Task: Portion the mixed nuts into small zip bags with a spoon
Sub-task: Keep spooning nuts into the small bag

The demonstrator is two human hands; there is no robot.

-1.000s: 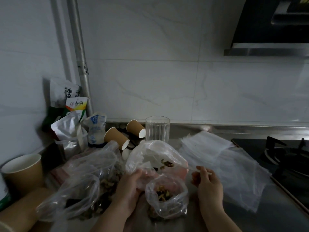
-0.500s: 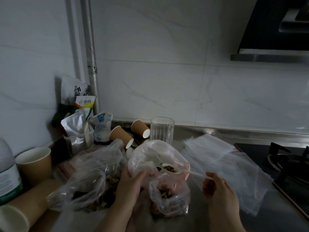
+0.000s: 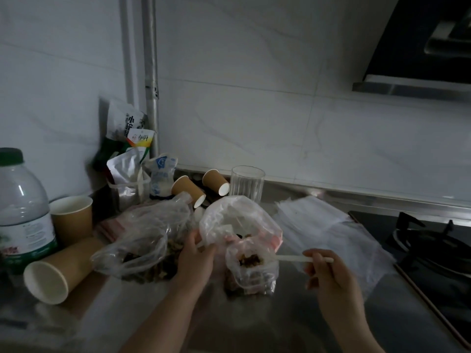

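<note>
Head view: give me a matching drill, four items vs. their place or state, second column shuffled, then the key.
Items:
1. white spoon
2. drinking glass
3. water bottle
4. nearest paper cup

Place or state:
A. lying on its side, mouth toward the camera
B. upright at the back, by the wall
C. far left edge, green cap on
D. pinched in the right hand, bowl end at the mouth of the small bag

Pairs: 1-D, 2-B, 3-C, 4-A
</note>
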